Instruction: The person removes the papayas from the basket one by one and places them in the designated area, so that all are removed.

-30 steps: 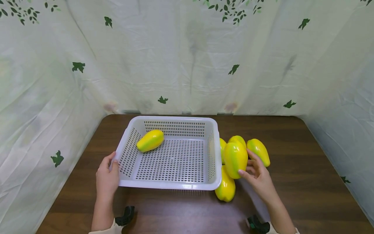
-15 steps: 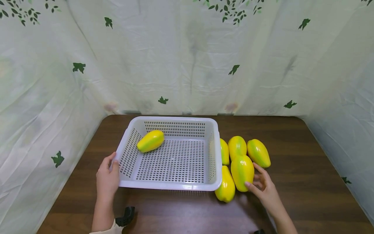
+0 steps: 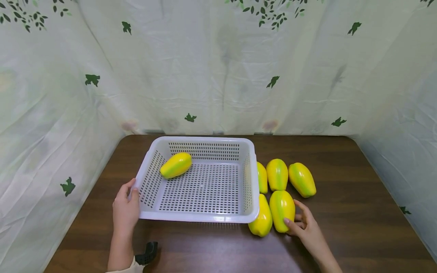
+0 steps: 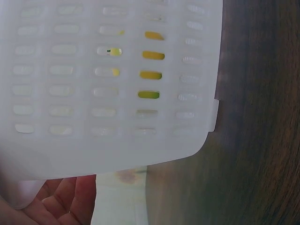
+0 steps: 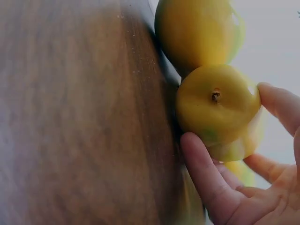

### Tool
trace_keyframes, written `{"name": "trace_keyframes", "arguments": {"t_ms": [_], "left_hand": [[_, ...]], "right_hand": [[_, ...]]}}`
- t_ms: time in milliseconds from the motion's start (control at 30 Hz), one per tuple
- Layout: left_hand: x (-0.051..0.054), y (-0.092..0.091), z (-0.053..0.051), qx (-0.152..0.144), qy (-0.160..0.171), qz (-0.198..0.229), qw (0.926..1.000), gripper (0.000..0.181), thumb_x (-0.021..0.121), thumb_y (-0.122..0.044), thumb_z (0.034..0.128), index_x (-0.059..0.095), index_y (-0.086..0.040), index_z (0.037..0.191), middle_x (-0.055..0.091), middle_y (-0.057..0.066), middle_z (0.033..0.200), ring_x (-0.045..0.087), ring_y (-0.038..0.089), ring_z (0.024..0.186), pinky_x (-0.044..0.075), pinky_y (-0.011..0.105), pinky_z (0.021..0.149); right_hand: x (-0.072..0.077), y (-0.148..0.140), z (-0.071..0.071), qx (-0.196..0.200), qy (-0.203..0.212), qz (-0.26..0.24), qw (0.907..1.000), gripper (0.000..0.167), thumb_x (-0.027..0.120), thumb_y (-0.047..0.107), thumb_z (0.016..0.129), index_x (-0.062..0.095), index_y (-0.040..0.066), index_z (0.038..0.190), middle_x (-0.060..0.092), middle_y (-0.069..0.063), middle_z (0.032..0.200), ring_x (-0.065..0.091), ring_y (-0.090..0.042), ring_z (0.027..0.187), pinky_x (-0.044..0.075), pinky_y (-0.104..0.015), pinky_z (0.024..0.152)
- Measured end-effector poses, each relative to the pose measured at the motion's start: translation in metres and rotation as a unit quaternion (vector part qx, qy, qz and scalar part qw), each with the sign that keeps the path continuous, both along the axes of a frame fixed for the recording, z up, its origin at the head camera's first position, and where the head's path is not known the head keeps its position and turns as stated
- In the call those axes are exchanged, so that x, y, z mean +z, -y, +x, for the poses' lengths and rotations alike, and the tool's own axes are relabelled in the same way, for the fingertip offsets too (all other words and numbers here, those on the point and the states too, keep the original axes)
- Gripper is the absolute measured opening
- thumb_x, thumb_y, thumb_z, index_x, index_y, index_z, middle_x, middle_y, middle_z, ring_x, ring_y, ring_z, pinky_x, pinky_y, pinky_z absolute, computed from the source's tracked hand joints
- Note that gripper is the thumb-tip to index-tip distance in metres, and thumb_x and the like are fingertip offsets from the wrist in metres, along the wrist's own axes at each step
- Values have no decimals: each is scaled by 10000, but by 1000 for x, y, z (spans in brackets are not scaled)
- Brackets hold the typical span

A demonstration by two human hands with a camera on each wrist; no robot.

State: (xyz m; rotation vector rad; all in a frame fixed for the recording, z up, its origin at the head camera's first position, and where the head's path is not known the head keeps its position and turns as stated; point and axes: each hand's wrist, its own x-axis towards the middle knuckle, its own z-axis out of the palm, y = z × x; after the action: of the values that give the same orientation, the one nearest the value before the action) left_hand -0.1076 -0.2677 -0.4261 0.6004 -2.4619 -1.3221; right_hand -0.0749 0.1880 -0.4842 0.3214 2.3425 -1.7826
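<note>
In the head view my left hand point(image 3: 125, 206) grips the left rim of a white slotted plastic basket point(image 3: 205, 218). One glossy yellow-green papaya point(image 3: 175, 165) lies inside it, at the back left. My right hand point(image 3: 308, 227) holds another papaya point(image 3: 282, 211) on the table at the basket's right, thumb on the near side and fingers on the right. The right wrist view shows that papaya point(image 5: 201, 110) end-on, with fingertips around it. Touching or close by are a near-left papaya point(image 3: 261, 218) and a back papaya point(image 3: 277, 174).
Farther right lies a papaya point(image 3: 302, 179). Another papaya point(image 3: 262, 178) is partly hidden by the basket's right rim. The brown wooden table point(image 3: 348, 212) ends at a pale curtain point(image 3: 218, 76) behind and at both sides. A black wrist device point(image 3: 147, 253) shows at the left sleeve.
My right hand has brought its papaya down and towards me, from over the others to the table. The near-left papaya has shifted slightly left. My left hand and the basket stay in place.
</note>
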Motion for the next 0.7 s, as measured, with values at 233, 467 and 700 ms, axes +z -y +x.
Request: {"name": "trace_keyframes", "arguments": {"t_ms": [233, 467, 700], "left_hand": [[0, 0, 1, -15, -2, 7, 10000, 427, 328, -240, 966, 392, -72, 1353, 453, 214, 1268, 497, 357, 990, 413, 516, 798], [-1, 0, 1, -36, -35, 3, 10000, 427, 328, -243, 966, 393, -73, 1353, 454, 215, 1267, 499, 358, 985, 418, 528, 794], [-2, 1, 0, -37, -40, -34, 10000, 419, 327, -222, 967, 395, -64, 1349, 452, 219, 1268, 493, 361, 995, 410, 529, 800]], "right_hand": [[3, 1, -4, 50, 146, 344, 9993, 724, 638, 359, 821, 224, 158, 1380, 463, -241, 1139, 588, -236, 774, 519, -328, 603], [5, -1, -4, 214, 64, 662, 9976, 726, 609, 400, 834, 212, 145, 1385, 409, -256, 1208, 571, -255, 853, 512, -339, 650], [14, -8, -7, 363, -404, 1217, 9911, 710, 572, 418, 854, 209, 129, 1391, 422, -208, 1211, 525, -309, 944, 485, -358, 687]]}}
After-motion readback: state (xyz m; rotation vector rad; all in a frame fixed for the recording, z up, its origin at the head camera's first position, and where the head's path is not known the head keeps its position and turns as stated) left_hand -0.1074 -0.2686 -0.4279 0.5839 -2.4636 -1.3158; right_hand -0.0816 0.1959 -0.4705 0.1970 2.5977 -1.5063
